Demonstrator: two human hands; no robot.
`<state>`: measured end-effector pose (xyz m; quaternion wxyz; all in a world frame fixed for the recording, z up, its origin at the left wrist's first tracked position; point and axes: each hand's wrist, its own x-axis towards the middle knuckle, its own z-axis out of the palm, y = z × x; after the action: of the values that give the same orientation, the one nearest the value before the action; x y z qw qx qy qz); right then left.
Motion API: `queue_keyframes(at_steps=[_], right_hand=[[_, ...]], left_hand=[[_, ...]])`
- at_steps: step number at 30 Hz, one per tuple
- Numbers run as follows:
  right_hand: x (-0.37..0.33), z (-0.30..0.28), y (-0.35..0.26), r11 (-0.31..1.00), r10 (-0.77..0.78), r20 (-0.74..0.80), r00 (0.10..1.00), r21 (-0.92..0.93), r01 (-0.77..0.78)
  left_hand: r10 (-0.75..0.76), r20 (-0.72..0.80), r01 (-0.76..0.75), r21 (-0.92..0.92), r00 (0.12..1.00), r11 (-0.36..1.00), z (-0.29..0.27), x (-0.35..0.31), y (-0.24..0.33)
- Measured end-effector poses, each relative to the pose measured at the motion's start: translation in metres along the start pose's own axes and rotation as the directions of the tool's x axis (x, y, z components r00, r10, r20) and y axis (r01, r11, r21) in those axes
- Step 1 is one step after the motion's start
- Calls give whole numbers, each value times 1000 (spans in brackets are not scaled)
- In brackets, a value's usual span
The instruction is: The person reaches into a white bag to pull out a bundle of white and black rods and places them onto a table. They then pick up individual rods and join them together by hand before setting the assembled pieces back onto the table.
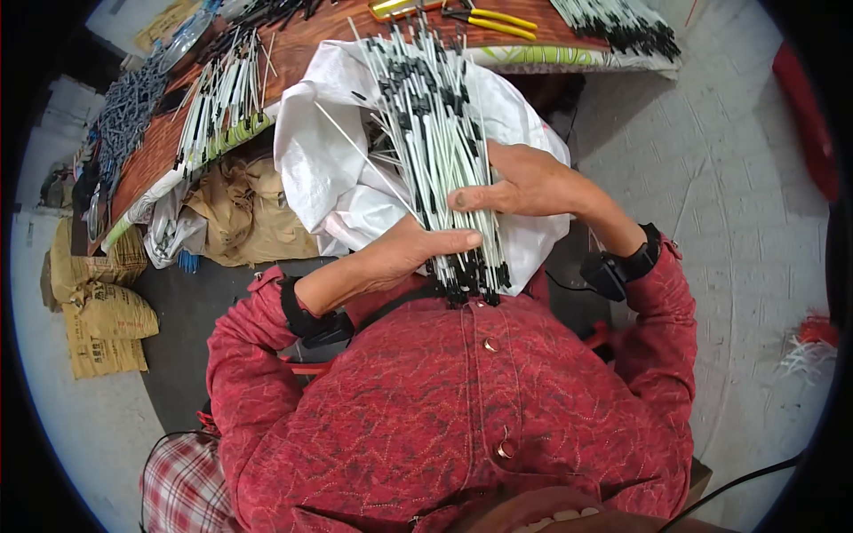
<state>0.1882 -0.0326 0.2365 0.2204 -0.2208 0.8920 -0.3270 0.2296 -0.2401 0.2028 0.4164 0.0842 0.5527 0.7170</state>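
A thick bundle of thin pale rods with black ends and black fittings (435,151) lies lengthwise before my body, its near ends by my jacket. My left hand (395,259) wraps its lower left side, thumb laid across the top. Higher up, my right hand (531,182) grips the right side, its thumb also over the rods. The fingers of both hands are mostly hidden beneath or behind the bundle. Under it spreads a white woven plastic sack (311,151), bunched up on both sides. One loose rod (360,155) slants out to the left over the sack.
A wood-patterned table (306,31) stands beyond the sack. On it lie yellow-handled pliers (502,22), more rods (227,98) at left, another rod pile (617,27) at right, and a heap of grey parts (129,115). Brown sacks (107,311) sit on the floor at left.
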Motion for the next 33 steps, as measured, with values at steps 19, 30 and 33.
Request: queue_keyframes(at_steps=[19, 30, 33], right_hand=[[28, 12, 5, 643, 10, -192, 981, 752, 141], [18, -18, 25, 504, 45, -229, 972, 845, 176], [5, -43, 12, 569, 72, -382, 922, 775, 276]], left_hand=[[-104, 147, 86, 121, 984, 989, -3, 46, 14], [36, 105, -78, 428, 994, 901, -48, 24, 48], [62, 20, -65, 434, 998, 899, -69, 24, 48]])
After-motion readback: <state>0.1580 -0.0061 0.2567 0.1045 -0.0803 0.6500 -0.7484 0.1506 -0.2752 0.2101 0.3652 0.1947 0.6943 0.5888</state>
